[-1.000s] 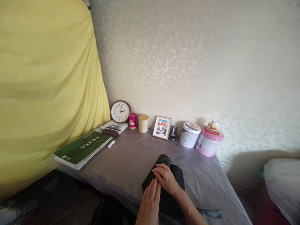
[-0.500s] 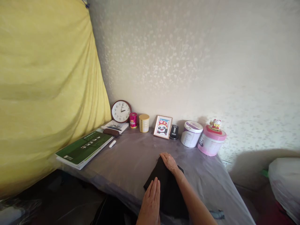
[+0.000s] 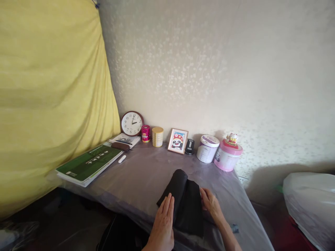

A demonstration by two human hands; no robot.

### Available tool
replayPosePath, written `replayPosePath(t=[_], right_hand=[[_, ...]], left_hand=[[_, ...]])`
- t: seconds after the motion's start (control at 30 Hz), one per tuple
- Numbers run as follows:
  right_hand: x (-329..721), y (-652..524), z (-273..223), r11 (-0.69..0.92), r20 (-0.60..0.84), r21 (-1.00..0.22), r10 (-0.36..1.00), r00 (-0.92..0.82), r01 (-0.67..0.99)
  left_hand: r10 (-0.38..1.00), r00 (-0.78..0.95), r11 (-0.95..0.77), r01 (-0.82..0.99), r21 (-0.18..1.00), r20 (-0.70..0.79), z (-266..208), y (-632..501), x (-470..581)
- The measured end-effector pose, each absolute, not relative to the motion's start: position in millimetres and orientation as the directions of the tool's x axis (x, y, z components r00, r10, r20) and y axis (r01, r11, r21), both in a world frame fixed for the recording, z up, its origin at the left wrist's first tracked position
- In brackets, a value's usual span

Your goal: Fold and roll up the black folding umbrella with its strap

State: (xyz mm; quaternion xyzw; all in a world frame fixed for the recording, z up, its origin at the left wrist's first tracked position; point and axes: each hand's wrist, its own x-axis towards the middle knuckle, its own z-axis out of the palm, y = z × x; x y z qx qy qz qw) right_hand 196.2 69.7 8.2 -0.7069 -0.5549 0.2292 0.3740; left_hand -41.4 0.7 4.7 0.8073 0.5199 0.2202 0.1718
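A black cloth (image 3: 188, 205) lies on the near part of the table, with a rounded fold standing up along its left half. My left hand (image 3: 164, 218) rests flat on the left side of that fold, fingers straight and together. At the cloth's right edge, my right hand (image 3: 210, 203) has its thumb and fingers closed on the border; the fingertips are partly hidden.
On the grey-covered table (image 3: 138, 181), a green book (image 3: 90, 164) and brown case (image 3: 120, 146) lie left. Along the wall stand a clock (image 3: 132, 123), pink can (image 3: 146, 134), yellow tin (image 3: 157, 137), panda picture frame (image 3: 178, 141) and two tubs, white (image 3: 207, 150) and pink (image 3: 227, 158).
My right hand has moved from the cloth's far top edge to its right edge. The cloth's right part now lies spread beside the raised fold. My left hand stays on the left side.
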Motion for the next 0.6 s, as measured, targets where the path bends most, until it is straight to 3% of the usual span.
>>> replayPosePath(t=[0.17,0.37,0.6], right_hand=[[180.3,53.9,4.9,-0.147,0.033,-0.838,0.948,0.317,0.526],[168.9,62.9,19.6,-0.092,0.160,-0.786,0.925,0.345,0.611],[165.2,73.4,22.1,-0.063,0.159,-0.810,0.933,0.323,0.582]], left_hand=[[0.920,0.345,-0.389,0.758,0.523,0.185,0.0,0.7,-40.3],[0.923,0.335,-0.385,0.768,0.512,0.192,-2.5,0.0,-39.8],[0.942,0.306,-0.332,0.772,0.542,0.141,2.0,-1.6,-40.1]])
